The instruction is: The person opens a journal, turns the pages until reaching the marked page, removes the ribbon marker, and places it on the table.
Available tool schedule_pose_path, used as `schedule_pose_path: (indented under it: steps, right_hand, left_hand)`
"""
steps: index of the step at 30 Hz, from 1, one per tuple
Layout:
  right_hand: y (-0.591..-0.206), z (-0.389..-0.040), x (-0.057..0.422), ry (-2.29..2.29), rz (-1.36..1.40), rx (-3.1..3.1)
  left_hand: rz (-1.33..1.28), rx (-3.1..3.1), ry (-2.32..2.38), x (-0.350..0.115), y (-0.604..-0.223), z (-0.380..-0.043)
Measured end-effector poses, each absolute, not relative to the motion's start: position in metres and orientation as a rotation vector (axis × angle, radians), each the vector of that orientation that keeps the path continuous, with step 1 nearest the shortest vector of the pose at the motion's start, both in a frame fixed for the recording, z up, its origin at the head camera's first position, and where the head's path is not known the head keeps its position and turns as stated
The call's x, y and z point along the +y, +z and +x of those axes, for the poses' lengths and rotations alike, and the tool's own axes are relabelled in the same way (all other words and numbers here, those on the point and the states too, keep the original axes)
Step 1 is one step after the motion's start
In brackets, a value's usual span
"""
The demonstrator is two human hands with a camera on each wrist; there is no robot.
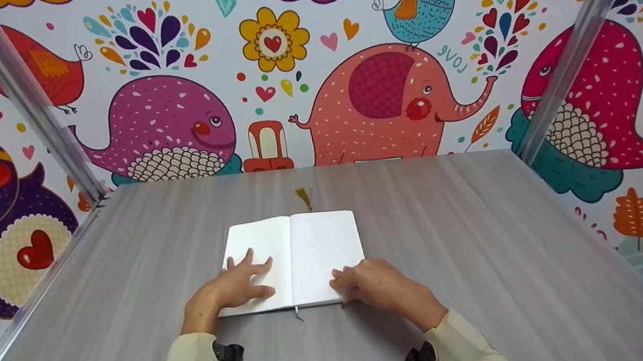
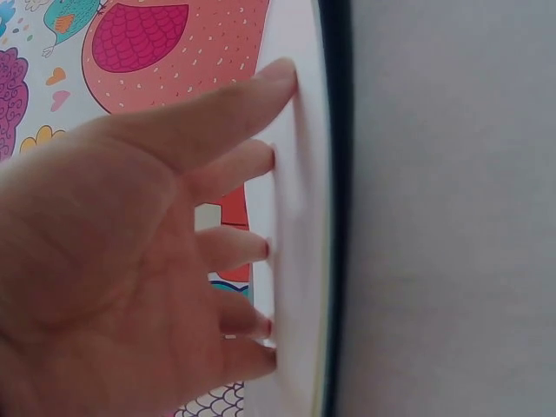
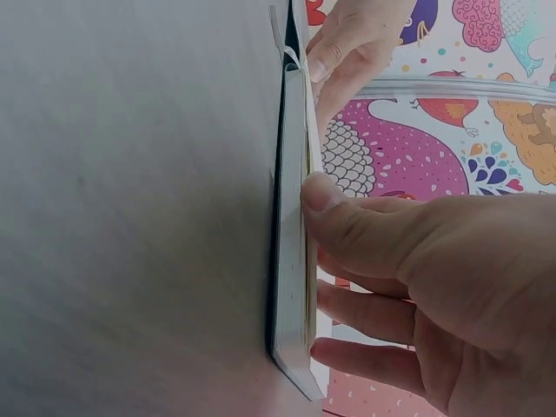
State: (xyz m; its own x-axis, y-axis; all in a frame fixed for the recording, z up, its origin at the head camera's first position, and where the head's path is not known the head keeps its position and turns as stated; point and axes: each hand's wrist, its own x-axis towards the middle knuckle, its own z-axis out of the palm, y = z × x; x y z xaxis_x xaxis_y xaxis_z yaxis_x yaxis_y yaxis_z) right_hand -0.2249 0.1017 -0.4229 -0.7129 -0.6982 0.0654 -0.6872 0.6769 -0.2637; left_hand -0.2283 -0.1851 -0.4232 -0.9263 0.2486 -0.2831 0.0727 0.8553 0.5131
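Observation:
An open notebook (image 1: 326, 242) with blank white pages and a dark cover lies on the table. My left hand (image 1: 241, 282) rests on its left page with spread fingers; in the left wrist view the fingertips (image 2: 265, 248) touch the paper. At the lower right corner, my right hand (image 1: 377, 284) has its thumb (image 3: 326, 195) against the page edges and its bent fingers on the upper page, pinching there. A thin ribbon bookmark (image 1: 300, 318) hangs from the notebook's near edge. Beyond the far edge lies a yellow-green tassel (image 1: 303, 197).
The grey wood-grain table (image 1: 472, 238) spreads around the notebook. A wall (image 1: 270, 99) printed with cartoon animals stands behind and beside it. Metal posts (image 1: 560, 67) rise at the table's back corners. A black wrist device (image 1: 232, 355) is on each forearm.

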Motion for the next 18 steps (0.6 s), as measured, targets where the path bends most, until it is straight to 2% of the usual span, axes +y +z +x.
schedule_pose_path:
  steps: [18]
  right_hand:
    - [-0.4182,-0.2275,0.109,-0.5,-1.168,2.736]
  left_hand:
    - [0.285,2.683,0.75,-0.187,-0.423,-0.2285]
